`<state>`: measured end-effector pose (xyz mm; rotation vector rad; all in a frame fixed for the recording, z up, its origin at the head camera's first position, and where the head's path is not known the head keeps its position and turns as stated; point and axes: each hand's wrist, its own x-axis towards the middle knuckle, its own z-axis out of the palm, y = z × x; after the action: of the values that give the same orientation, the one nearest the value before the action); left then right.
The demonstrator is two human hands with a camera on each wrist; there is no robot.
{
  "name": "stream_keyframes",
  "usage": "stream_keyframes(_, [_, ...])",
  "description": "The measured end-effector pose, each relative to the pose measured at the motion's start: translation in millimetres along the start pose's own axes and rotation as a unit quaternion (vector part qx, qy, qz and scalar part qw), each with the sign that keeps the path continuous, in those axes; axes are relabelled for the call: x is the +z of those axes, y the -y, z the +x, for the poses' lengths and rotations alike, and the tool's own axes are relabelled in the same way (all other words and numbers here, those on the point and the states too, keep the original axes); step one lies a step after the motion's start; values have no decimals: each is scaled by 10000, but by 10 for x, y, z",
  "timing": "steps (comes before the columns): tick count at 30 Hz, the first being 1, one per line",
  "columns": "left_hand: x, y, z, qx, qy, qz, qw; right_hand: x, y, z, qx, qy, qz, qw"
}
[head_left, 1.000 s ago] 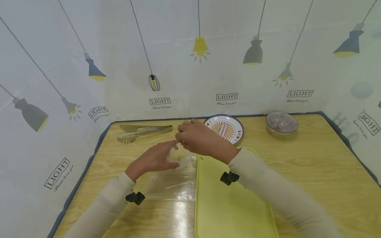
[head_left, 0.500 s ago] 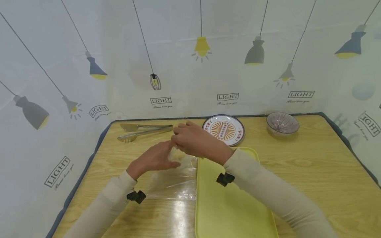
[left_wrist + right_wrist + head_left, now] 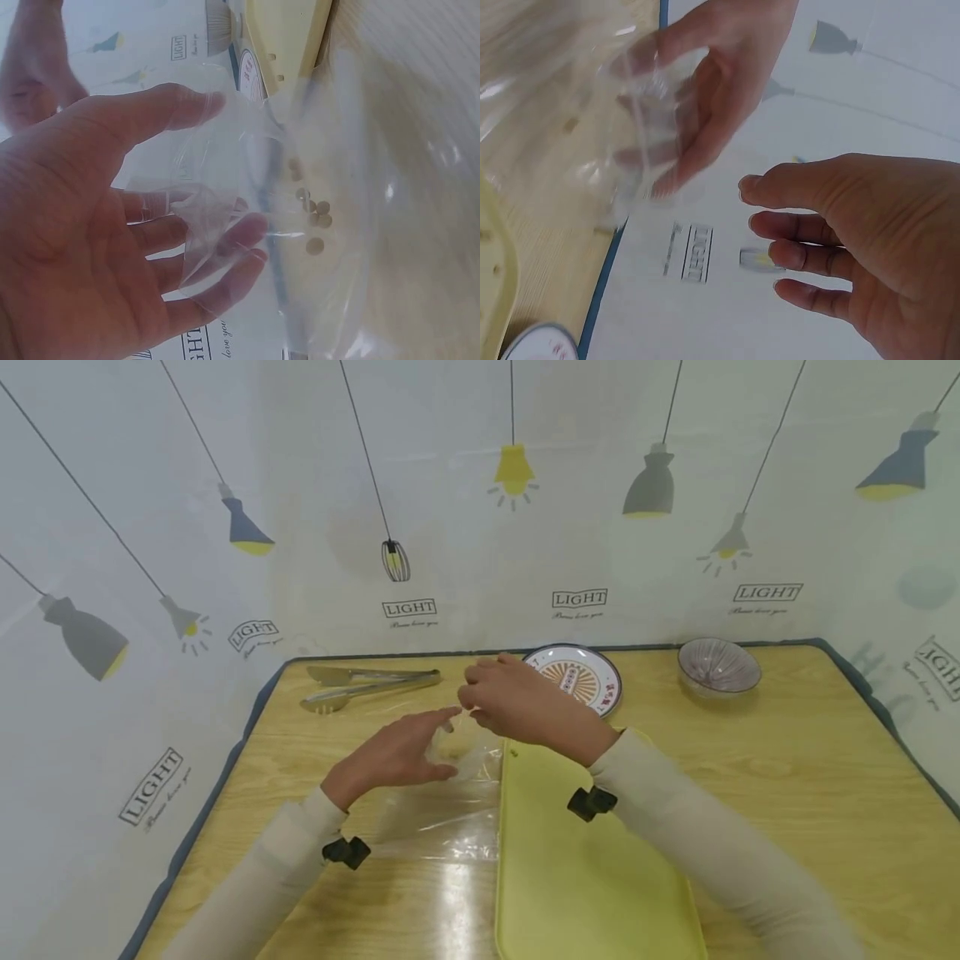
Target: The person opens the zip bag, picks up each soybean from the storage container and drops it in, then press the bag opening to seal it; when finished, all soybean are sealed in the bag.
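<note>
My left hand (image 3: 393,750) is at the mouth of a clear plastic bag (image 3: 442,818), thumb and fingers spread. In the left wrist view the film of the bag (image 3: 345,285) covers the fingertips. Several small round brown balls (image 3: 315,214) show through the film. My right hand (image 3: 528,702) hovers just right of the left fingertips. In the right wrist view the right hand (image 3: 870,232) has loosely bent fingers, holds nothing and stands apart from the bag (image 3: 562,97).
A yellow tray (image 3: 592,877) lies right of the bag. Metal tongs (image 3: 375,683) lie at the back left. A white patterned plate (image 3: 600,681), partly behind my right hand, and a striped bowl (image 3: 720,668) stand along the back edge near the printed wall covering (image 3: 480,543).
Half a second ago my right fingers were at the left fingertips and bag mouth; they have since moved right, leaving a small gap. The left hand keeps its spread pose in the bag mouth.
</note>
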<state>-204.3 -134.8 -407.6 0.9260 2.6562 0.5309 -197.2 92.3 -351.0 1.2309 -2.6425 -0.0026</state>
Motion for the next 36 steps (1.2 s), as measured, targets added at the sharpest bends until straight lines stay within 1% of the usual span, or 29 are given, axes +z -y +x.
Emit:
stream_keyframes(6, [9, -11, 3, -34, -43, 69, 10000, 104, -262, -280, 419, 73, -90, 9991])
stream_keyframes(10, [10, 0, -19, -14, -89, 95, 9999, 245, -416, -500, 530, -63, -50, 9986])
stream_keyframes(13, [5, 6, -30, 33, -102, 78, 9999, 341, -541, -705, 647, -18, -31, 9979])
stream_keyframes(17, [-16, -3, -46, 52, -92, 50, 9999, 452, -712, -986, 845, 199, -101, 9962])
stream_keyframes(21, [-35, -4, -51, 30, -104, 10, 9999, 532, -841, -1251, 1138, 615, -69, 9916])
stream_keyframes(24, [-47, 0, -51, -16, -123, -18, 9999, 590, -899, -1446, 1207, 847, -109, 9890])
stream_keyframes(28, [-69, 3, -59, -32, -183, -32, 9998, 681, -946, -1644, 1119, 801, -145, 9904])
stream_keyframes(31, [-66, 13, -61, -5, -201, -41, 9998, 725, -947, -1734, 1084, 734, -94, 9913])
stream_keyframes(36, [-28, 39, -61, -50, -95, -108, 9999, 753, -907, -1803, 1086, 687, -7, 9917])
